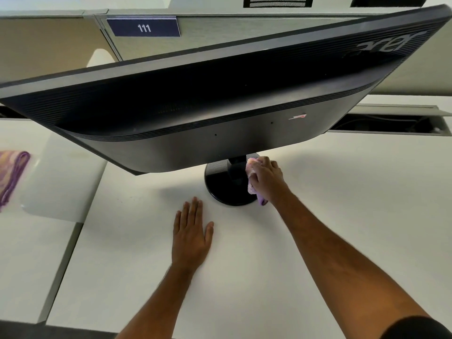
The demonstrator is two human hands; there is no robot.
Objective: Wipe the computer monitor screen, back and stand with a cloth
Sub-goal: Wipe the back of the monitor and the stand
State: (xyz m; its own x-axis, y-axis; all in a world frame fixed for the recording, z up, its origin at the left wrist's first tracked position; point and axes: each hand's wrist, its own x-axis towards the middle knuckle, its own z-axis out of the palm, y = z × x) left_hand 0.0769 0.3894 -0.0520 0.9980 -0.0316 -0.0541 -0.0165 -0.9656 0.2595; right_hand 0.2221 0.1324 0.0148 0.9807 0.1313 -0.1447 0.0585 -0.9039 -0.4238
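1. The wide black plastic computer monitor (220,104) stands on the white desk (342,204) with its back panel turned toward the camera; its screen faces away and cannot be seen.
2. Its long axis runs across the view from lower left to upper right, the right end higher in the picture, with raised brand lettering near that end.
3. The monitor's round black stand base (225,184) sits flat on the desk under the panel's lower edge, a short neck rising from it.
4. The right hand (266,178) has its fingers curled tight around a crumpled pink and lilac cloth (252,184), pressing it against the right side of the neck and base.
5. The left hand (192,233) lies palm down on the desk just in front of the base, fingers straight and slightly spread, holding nothing.
6. A second purple folded cloth (12,177) lies far left on the desk, well apart.
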